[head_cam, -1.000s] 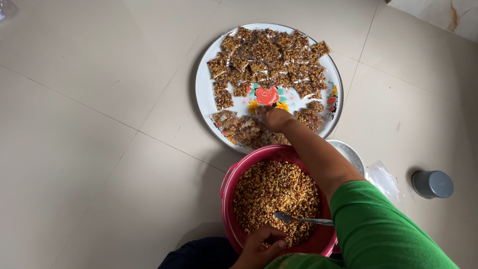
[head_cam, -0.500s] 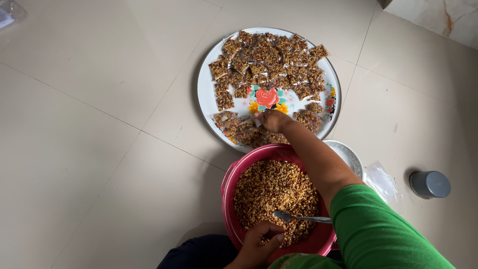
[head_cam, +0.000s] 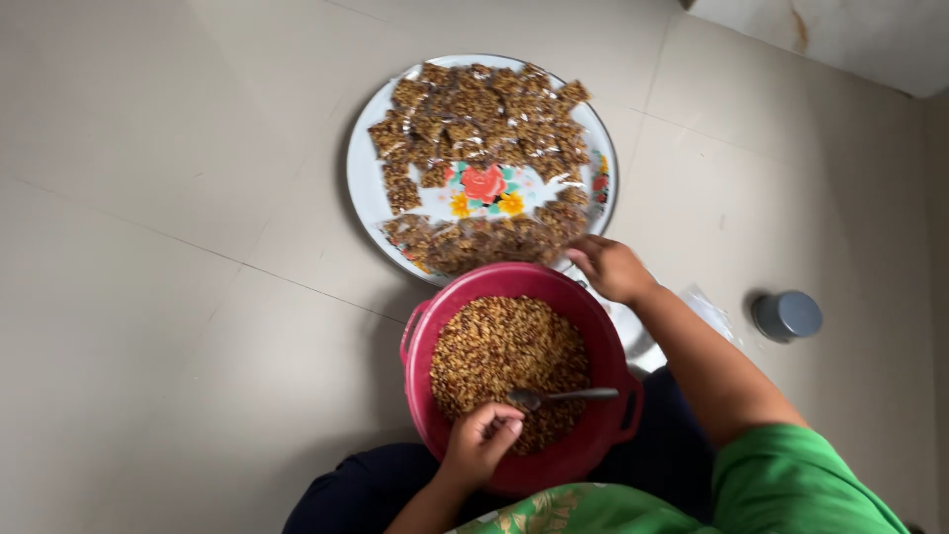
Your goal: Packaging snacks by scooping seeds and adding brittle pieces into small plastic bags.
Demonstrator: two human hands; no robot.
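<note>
Left hand is sitting at the near rim of the red basin, fingers curled loosely in the roasted grain mix; can't tell if the grip is actually closing on anything. Thumb is nearly touching the bowl of the metal spoon, which is lying flat across the mix, handle pointing right onto the rim.

Far side: the floral round tray is carrying small clear packets of the same mix, crowded across the far half and along the near edge, right beside the basin.

Right hand is hovering just right of the basin's far rim, near the tray's near-right edge, fingers bent, apparently empty, though the palm is hidden.

Risks, as I judge them:
- Spoon is lying loose, so a nudge from the left hand could be tipping it out, scattering mix on the floor tiles.
- Right forearm is crossing close over the near packets and could be dragging them off the tray.
- Grey lidded cup is standing far right, well apart.
</note>
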